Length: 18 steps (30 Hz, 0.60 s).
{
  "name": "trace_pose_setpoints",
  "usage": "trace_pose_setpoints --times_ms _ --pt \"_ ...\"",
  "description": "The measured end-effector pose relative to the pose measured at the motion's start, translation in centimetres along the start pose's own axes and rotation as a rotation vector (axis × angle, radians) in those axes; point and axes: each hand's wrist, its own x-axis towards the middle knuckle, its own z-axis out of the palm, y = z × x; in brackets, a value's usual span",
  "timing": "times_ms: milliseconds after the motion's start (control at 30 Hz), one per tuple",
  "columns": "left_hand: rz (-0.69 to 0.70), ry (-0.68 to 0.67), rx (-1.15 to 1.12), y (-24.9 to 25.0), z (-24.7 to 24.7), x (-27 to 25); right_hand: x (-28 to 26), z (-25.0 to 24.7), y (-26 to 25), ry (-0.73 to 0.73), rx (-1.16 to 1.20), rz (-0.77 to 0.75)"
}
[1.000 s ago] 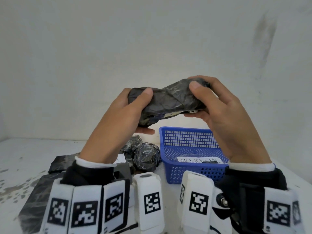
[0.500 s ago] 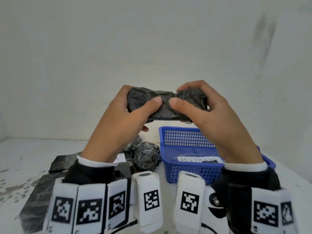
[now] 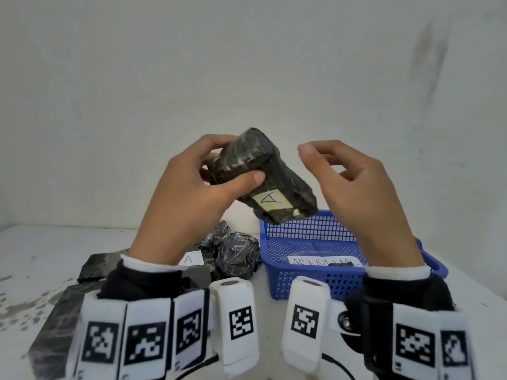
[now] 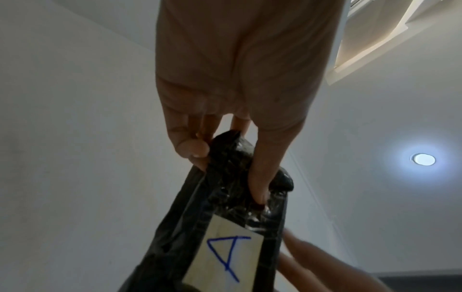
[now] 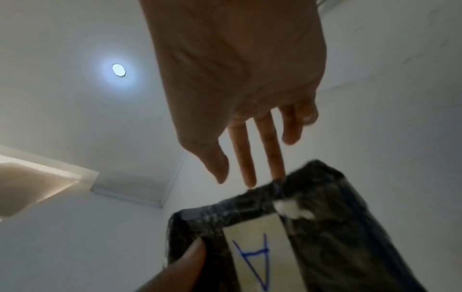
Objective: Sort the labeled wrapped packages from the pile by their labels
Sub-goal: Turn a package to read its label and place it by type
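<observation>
- The black wrapped package [image 3: 263, 178] is held up in the air above the counter, tilted, its upper end toward the left hand's fingers and its lower end hanging over the near-left corner of the blue basket.
- A pale label [image 3: 271, 201] marked with a blue "A" faces the head camera on the package's lower half, just below the left thumb tip; both wrist views show the same letter.
- The left hand [image 3: 189, 193] grips the package's upper end: its thumb [image 3: 247, 179] presses across the front face and its fingers [image 3: 216, 142] curl round the back.
- In the left wrist view the fingers [image 4: 192, 148] pinch the crinkled top of the wrap, with the thumb lying along the face toward the label.
- The right hand [image 3: 354, 185] hovers just to the right of the package, holding nothing; its fingers are loosely curved and spread apart, with the thumb tip [image 3: 304, 150] near the package's upper right edge.
- In the right wrist view two straight fingers [image 5: 246, 158] reach to the package's top edge; whether they touch it cannot be told.
- Below the right hand's fingers sits the blue basket [image 3: 310, 242] on the counter [image 3: 41, 250], with a white handwritten paper strip [image 3: 323, 261] and a dark item inside.
- Below the left hand's fingers lies the pile of black wrapped packages [image 3: 236, 250], just left of the basket, with a white card marked "A" [image 3: 190, 259] beside it.
- Flat black packages [image 3: 101, 266] lie on the counter further left, partly hidden behind the left sleeve.
</observation>
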Motion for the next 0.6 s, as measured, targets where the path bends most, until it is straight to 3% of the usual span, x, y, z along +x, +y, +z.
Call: trace_pose_setpoints --times_ms 167,433,600 --pt "0.043 0.042 0.007 0.2 0.2 -0.1 -0.7 0.2 -1.5 -0.269 0.248 0.048" --pt "0.059 -0.036 -0.136 0.0 0.3 0.0 -0.5 0.3 -1.0 -0.216 0.294 0.048" --pt "0.077 -0.051 -0.093 -0.1 0.4 0.1 -0.6 -0.2 -1.0 -0.228 0.283 0.014"
